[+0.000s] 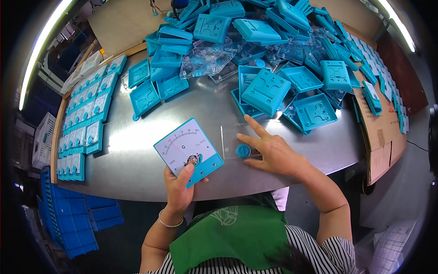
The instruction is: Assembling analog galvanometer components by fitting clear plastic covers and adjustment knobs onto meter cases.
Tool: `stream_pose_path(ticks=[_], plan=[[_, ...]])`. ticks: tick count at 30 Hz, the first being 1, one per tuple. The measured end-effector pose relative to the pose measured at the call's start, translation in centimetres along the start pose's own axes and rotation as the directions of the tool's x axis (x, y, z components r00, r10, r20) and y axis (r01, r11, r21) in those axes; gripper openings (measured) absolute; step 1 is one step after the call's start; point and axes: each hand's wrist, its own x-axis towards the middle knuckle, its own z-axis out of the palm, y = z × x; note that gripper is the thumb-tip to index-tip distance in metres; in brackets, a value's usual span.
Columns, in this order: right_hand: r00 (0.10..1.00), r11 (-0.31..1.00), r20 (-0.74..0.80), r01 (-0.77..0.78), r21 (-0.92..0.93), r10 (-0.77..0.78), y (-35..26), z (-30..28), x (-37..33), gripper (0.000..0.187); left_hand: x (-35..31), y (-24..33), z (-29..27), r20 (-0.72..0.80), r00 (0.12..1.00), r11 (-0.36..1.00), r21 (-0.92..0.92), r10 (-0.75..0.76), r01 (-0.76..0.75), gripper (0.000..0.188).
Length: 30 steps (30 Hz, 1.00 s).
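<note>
My left hand [180, 187] grips the lower edge of a pointer meter [186, 148], the thumb on its front next to the movement. The meter has a teal case, a white dial with a curved scale, and a thin needle; it is held tilted above the table. On the metal surface to its right lies a clear plastic cover [231, 137] with a round teal knob [243, 150]. My right hand [278, 153] is open over the cover's right side, fingers spread and pointing left. I cannot tell whether its fingertips touch the cover.
A heap of teal cases [267, 91] and clear covers [205, 59] fills the back of the metal table [123, 155]. Rows of assembled meters [84, 112] line the left edge. A cardboard box [381, 132] and more meters [372, 97] are at the right. Blue crates [68, 214] stand below left.
</note>
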Motion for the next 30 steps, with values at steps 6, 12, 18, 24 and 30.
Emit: stream_pose_path(ticks=[6,12,18,24,30], plan=[[1.0,0.998,0.029,-0.009,0.065,0.007,-1.7,0.9,-1.4,0.052,-0.8,-0.7,-0.7,-0.039,0.999,1.0,-0.002,-0.026,0.026,0.032],[0.998,0.991,0.029,-0.062,0.119,0.059,-1.7,1.2,-1.1,0.051,-0.5,-0.8,-1.3,-0.027,0.999,0.998,-0.051,-0.031,0.03,0.033],[0.998,0.998,-0.011,-0.057,0.008,0.057,-2.1,1.7,-1.2,0.052,-0.4,-0.8,-1.3,-0.027,0.999,0.998,-0.062,-0.026,0.024,0.033],[1.0,1.0,0.007,-0.009,0.014,0.009,-1.6,1.4,-1.1,0.055,-0.5,-0.6,-1.4,0.001,0.999,0.998,-0.048,-0.04,0.04,0.033],[0.997,0.99,-0.062,-0.032,0.137,0.041,-2.6,-0.2,-2.3,0.053,-0.8,-0.3,-1.7,-0.036,0.999,0.998,-0.06,-0.01,0.007,0.034]])
